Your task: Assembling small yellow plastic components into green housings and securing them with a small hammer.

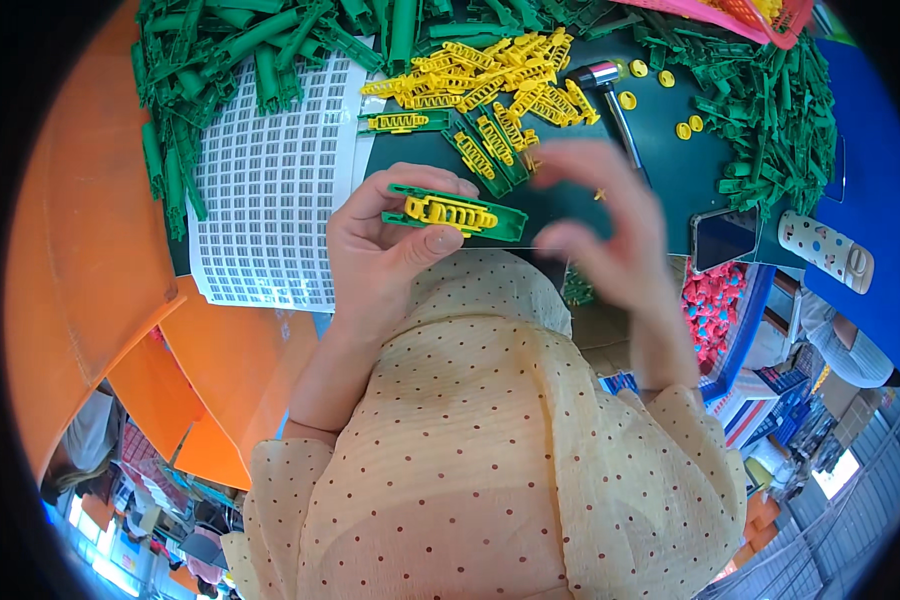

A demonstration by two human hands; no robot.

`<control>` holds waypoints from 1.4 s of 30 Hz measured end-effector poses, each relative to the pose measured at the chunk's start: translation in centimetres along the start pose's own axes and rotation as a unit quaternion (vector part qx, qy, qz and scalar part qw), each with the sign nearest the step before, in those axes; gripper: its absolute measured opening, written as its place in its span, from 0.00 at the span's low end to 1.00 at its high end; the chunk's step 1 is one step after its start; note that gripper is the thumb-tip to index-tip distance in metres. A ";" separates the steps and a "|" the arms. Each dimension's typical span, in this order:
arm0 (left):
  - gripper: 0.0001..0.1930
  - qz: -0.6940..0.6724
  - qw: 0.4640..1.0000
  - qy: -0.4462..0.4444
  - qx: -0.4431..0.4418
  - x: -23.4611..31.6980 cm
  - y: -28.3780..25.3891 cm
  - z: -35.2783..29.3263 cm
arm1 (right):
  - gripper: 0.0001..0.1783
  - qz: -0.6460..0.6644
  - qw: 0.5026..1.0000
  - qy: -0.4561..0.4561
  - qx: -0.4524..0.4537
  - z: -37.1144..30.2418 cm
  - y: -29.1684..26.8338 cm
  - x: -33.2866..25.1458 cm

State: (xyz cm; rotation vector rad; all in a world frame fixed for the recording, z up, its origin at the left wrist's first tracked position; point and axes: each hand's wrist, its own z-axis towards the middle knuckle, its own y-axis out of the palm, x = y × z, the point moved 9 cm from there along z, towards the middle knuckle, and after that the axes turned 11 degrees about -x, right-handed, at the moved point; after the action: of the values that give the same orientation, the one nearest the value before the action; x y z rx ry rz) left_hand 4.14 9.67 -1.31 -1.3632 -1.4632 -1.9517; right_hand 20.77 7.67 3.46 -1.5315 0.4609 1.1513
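My left hand (370,240) is closed around a green plastic housing (511,224), thumb on its near side and fingers behind. A yellow slotted insert (457,214) lies inside that housing, its open side facing up. To the right, my right hand (615,225) is in the air, blurred, with thumb and fingers apart and nothing visible between them. Just beyond both hands, several green housings with yellow inserts (482,150) lie on the dark green table (660,195). A tiny yellow piece (600,194) rests near my right hand.
Behind the hands sit a yellow insert pile (490,70), a hammer (615,105) and several round yellow caps (627,100). Green housings heap up at left (175,110) and right (780,130). A printed label sheet (270,190), phone (725,240) and light bottle (825,250) flank me.
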 end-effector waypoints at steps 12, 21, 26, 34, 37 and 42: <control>0.15 -0.031 0.999 -0.024 0.001 -0.3 -0.3 -0.2 | 0.19 -0.513 0.834 0.202 -0.009 -3.8 -14.8 13.3; 0.14 -0.022 0.999 -0.048 0.010 -0.7 0.0 -0.4 | 0.19 -0.263 0.917 0.122 0.275 -4.5 -16.2 5.0; 0.21 0.014 0.998 -0.061 -0.016 -0.9 0.8 0.1 | 0.10 0.192 0.939 -0.009 0.287 -2.5 -5.7 1.8; 0.16 -0.024 1.000 -0.008 -0.011 0.2 0.2 0.1 | 0.14 0.185 0.965 0.000 0.184 -0.4 1.1 0.5; 0.13 -0.084 0.996 -0.024 0.007 -0.1 -0.4 -0.1 | 0.17 -0.023 0.980 -0.062 0.189 -0.2 0.7 -1.4; 0.13 -0.115 0.993 -0.020 0.017 0.1 -0.3 0.0 | 0.17 -0.175 0.962 -0.096 0.187 0.0 -0.2 -2.8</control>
State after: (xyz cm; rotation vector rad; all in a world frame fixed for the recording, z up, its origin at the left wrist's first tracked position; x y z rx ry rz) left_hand 3.84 9.79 -1.42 -1.2739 -1.7306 -2.0354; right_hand 19.61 6.91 5.95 -1.1060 0.2445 0.8661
